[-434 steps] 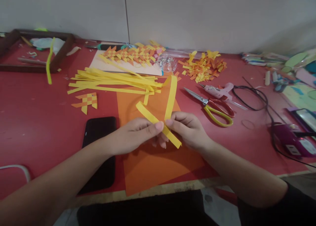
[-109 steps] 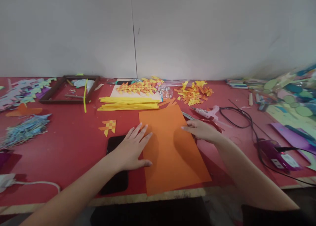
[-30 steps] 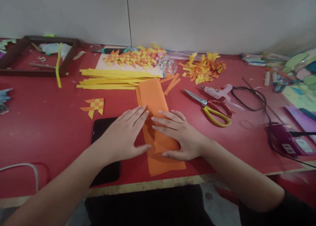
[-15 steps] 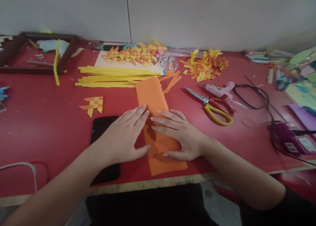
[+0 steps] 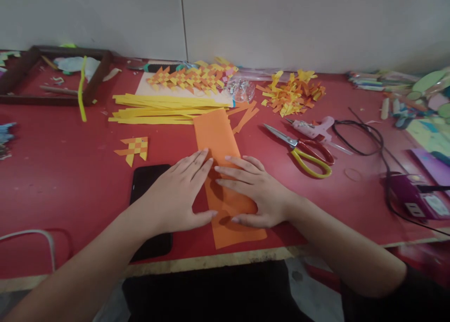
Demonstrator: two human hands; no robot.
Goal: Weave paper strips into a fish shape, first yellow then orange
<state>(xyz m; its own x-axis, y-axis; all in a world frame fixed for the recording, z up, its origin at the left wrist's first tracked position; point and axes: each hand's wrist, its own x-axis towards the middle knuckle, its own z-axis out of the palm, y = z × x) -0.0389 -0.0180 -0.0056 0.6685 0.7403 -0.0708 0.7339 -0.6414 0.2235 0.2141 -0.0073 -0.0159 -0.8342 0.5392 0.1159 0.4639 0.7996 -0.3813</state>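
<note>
A long orange sheet of paper (image 5: pixel 220 132), seemingly folded lengthwise, lies on the red table in front of me. My left hand (image 5: pixel 184 190) rests on its left edge, fingers stretched out and the thumb touching the paper. Flat across the right side of the sheet lies my right hand (image 5: pixel 251 188), its fingers spread. Beneath my left wrist a black phone (image 5: pixel 147 181) is partly hidden. A small woven paper fish (image 5: pixel 135 148) in orange and yellow sits left of the sheet, beyond the phone.
Yellow paper strips (image 5: pixel 151 111) lie behind the sheet, near a row of woven fish (image 5: pixel 190 78) and a scrap pile (image 5: pixel 291 92). To the right are scissors (image 5: pixel 298 151), a pink glue gun (image 5: pixel 316 127) and a purple power box (image 5: pixel 418 195). A brown frame (image 5: pixel 26 99) stands at left.
My left thumb has shifted slightly to the right on the paper. Otherwise both hands and the sheet stay almost in place.
</note>
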